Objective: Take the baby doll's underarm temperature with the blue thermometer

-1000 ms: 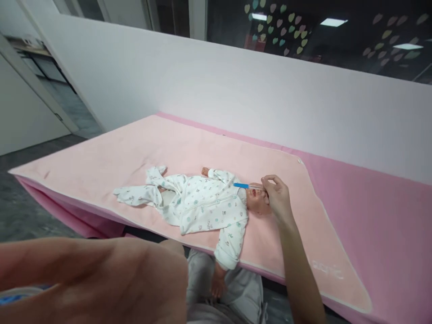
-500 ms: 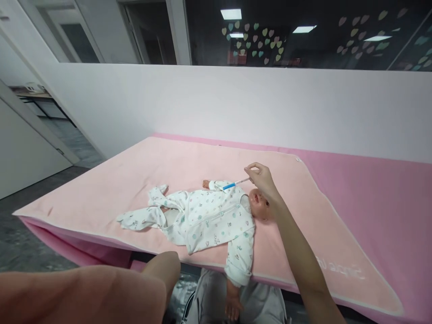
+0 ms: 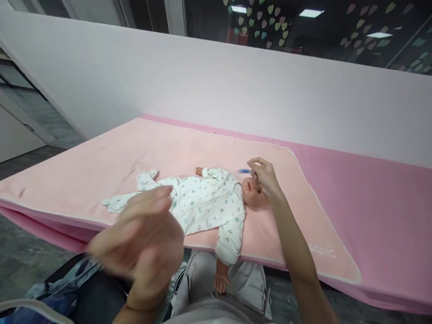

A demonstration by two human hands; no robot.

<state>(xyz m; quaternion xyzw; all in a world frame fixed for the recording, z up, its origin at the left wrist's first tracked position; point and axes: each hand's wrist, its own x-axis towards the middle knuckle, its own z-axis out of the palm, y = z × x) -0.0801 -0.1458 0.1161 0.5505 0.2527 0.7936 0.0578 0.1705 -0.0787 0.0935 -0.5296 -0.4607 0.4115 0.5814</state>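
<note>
A baby doll [image 3: 205, 200] in a white printed sleepsuit lies on its back, its head [image 3: 251, 191] toward the right. Above the head, my right hand [image 3: 265, 177] pinches a slim stick whose blue end [image 3: 244, 171] points left and is blurred; the rest of the stick is mostly hidden by my fingers. Large and close to the camera, my left hand [image 3: 145, 238] is raised in front of the doll's legs, smeared by motion. No object can be made out in it. One doll arm [image 3: 221, 276] hangs over the near edge.
The doll rests on a peach mat [image 3: 118, 148] over a pink cover [image 3: 388, 202]. A white wall [image 3: 216, 81] stands behind, below a dark window with heart stickers. Down at the left are a black seat [image 3: 101, 292] and a blue plastic bag [image 3: 50, 301].
My left hand has come up into view from below the near edge. The stick in my right hand has swung up, away from the doll's chest. The view has tilted down.
</note>
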